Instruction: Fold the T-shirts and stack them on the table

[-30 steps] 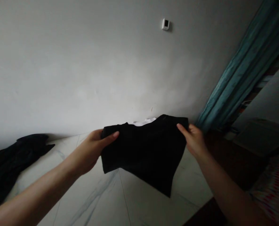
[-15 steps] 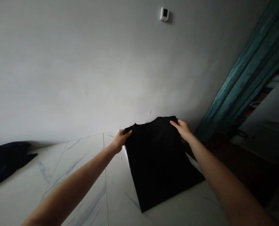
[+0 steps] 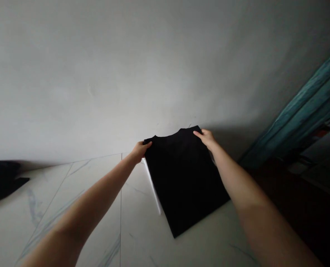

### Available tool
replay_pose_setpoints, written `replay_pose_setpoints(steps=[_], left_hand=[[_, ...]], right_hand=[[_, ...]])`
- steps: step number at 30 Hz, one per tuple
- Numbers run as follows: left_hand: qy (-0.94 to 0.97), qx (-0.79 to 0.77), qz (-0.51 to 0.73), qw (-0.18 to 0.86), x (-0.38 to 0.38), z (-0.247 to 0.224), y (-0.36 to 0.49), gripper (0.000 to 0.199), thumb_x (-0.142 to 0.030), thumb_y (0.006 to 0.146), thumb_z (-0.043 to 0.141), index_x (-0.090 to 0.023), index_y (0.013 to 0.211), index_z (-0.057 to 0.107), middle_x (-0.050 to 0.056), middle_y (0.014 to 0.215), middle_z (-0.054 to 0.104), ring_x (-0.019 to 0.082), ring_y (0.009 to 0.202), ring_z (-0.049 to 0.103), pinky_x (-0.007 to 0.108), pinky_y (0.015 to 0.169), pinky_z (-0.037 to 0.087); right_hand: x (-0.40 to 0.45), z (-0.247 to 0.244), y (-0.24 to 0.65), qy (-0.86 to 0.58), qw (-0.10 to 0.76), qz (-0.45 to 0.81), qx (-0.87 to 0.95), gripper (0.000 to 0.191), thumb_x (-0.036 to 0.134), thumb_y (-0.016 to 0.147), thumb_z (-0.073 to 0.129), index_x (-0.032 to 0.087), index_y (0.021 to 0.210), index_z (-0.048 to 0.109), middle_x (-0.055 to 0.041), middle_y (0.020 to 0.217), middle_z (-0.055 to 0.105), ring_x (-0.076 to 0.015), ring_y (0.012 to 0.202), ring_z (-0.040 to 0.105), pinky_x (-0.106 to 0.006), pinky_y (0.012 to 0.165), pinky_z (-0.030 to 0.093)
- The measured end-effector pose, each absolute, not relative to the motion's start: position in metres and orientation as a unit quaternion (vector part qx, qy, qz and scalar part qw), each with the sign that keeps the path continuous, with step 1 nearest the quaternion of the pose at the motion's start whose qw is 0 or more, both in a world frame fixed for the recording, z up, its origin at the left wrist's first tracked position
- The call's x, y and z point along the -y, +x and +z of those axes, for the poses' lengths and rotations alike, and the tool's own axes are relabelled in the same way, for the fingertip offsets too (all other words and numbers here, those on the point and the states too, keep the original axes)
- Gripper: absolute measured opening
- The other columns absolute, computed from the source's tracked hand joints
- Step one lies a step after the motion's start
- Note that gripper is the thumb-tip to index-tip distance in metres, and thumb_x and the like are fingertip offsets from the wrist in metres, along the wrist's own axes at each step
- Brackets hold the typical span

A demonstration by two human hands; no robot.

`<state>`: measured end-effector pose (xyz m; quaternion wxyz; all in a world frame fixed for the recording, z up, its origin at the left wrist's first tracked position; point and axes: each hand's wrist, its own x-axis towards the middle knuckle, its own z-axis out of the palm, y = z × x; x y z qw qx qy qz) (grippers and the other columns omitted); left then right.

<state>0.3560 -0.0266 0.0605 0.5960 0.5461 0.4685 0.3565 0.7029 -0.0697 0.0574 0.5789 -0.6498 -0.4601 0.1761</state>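
At nine o'clock from the work lies a dark cloth (image 3: 2, 178), cut off by the view's edge, on a marble-patterned surface (image 3: 137, 230). The left hand (image 3: 140, 151) is closed on the garment's ten o'clock corner, thumb over the front, fingers hidden behind. A white item (image 3: 153, 188) shows along the garment's nine o'clock edge; its nature is unclear. The black garment (image 3: 187, 178) is spread between both hands, hem toward six o'clock; whether the hem rests on the surface cannot be told. The right hand (image 3: 206, 139) pinches the one o'clock corner, thumb in front. A teal curtain (image 3: 301, 118) hangs at two o'clock. Judgement: the step in hand is laying the garment out flat; the next move calls for lowering both corners evenly and keeping the cloth taut until release.
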Motion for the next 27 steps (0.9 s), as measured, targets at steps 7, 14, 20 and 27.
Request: replay_pose_setpoints(steps=[7,14,20,27], left_hand=[[0.564,-0.525,0.328,0.547,-0.007,0.005,0.351,0.020,-0.024,0.067,0.080,-0.013,0.077,0.067,0.000,0.057,0.060,0.012,0.052,0.058,0.023,0.050,0.047],[0.597,-0.522,0.322,0.516,-0.019,0.010,0.350,0.012,-0.015,0.072,0.075,-0.011,0.079,0.066,0.000,0.060,0.060,0.009,0.051,0.056,0.020,0.049,0.046],[0.606,-0.570,0.305,0.464,-0.034,0.007,0.355,0.022,-0.017,0.071,0.077,-0.011,0.090,0.069,-0.002,0.060,0.059,0.009,0.050,0.055,0.019,0.049,0.045],[0.573,-0.619,0.308,0.440,-0.014,0.006,0.353,0.045,-0.021,0.073,0.079,-0.012,0.111,0.058,0.006,0.087,0.068,0.014,0.065,0.066,0.022,0.056,0.051]], right_hand=[[0.048,-0.002,0.695,-0.754,0.437,0.197,0.449,0.021,0.035,0.069,0.076,0.017,0.064,0.069,-0.0033,0.061,0.068,-0.0211,0.066,0.065,-0.031,0.069,0.051],[0.042,-0.009,0.720,-0.709,0.472,0.209,0.481,0.023,0.034,0.071,0.075,0.015,0.084,0.072,-0.0038,0.078,0.073,-0.0180,0.070,0.066,-0.030,0.070,0.052],[0.037,-0.014,0.720,-0.759,0.404,0.185,0.476,0.021,0.033,0.076,0.073,0.014,0.085,0.072,-0.0056,0.078,0.073,-0.0208,0.076,0.067,-0.030,0.071,0.052],[0.063,0.005,0.716,-0.812,0.280,0.211,0.467,0.029,0.042,0.077,0.072,0.014,0.083,0.074,-0.0083,0.078,0.072,-0.0209,0.070,0.067,-0.029,0.066,0.050]])
